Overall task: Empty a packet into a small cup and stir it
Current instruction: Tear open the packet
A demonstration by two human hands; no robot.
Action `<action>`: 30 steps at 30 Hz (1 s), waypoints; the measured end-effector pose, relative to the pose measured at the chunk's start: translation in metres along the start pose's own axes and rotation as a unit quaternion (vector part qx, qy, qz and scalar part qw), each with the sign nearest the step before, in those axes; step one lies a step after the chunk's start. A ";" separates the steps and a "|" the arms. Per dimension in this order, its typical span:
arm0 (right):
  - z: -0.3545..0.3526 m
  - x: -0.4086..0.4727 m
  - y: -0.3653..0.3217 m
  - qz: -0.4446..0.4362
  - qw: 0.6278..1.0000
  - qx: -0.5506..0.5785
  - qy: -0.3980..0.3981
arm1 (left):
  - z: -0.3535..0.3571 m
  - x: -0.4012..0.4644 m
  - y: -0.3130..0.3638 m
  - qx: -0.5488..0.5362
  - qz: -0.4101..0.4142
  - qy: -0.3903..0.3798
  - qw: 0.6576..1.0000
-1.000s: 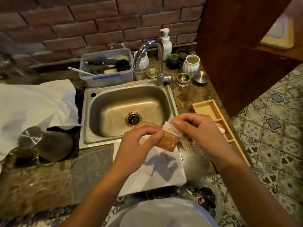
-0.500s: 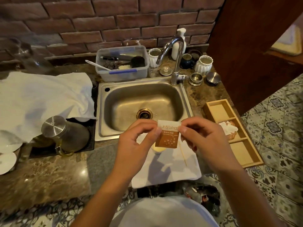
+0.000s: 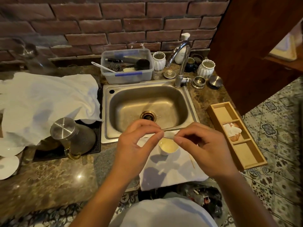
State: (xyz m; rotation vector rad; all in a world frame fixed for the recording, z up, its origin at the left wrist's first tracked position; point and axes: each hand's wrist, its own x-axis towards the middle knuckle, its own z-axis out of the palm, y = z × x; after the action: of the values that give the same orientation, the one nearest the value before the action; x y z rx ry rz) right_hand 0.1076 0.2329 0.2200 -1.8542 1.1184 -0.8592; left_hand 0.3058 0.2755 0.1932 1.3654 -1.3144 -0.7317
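Your left hand (image 3: 136, 143) and right hand (image 3: 201, 145) both pinch the packet (image 3: 169, 134), fingers closed on it. The cup (image 3: 168, 146) sits just below your fingertips (image 3: 161, 136).

Brushed-metal sink (image 3: 190, 102), glossy stone counter (image 3: 54, 179), matt wooden tray (image 3: 250, 163), rough brick wall (image 3: 114, 22).

Pinched packet (image 3: 168, 134) above small cup (image 3: 168, 146)
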 end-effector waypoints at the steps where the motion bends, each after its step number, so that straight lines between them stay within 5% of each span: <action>1: 0.001 0.001 -0.002 0.020 0.999 0.026 -0.004 | 0.000 0.000 -0.001 0.001 0.004 0.002 1.000; 8: 0.011 -0.002 -0.007 0.134 0.977 0.165 0.006 | -0.001 0.004 0.001 -0.045 0.003 -0.005 0.999; 15: 0.012 -0.005 -0.012 0.103 0.990 0.094 0.029 | 0.007 -0.005 0.009 -0.176 -0.128 0.016 0.976; 22: 0.014 -0.003 -0.006 -0.068 0.986 -0.141 0.064 | 0.009 -0.006 0.007 -0.074 -0.064 -0.003 0.995; 30: 0.011 -0.002 -0.015 0.029 0.997 0.062 0.020 | 0.015 -0.008 0.012 -0.092 -0.103 0.051 0.989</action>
State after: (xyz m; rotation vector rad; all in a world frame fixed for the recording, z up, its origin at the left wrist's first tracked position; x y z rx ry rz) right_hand 0.1214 0.2421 0.2276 -1.7012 1.1120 -0.9160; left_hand 0.2867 0.2808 0.1991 1.3808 -1.0088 -0.8877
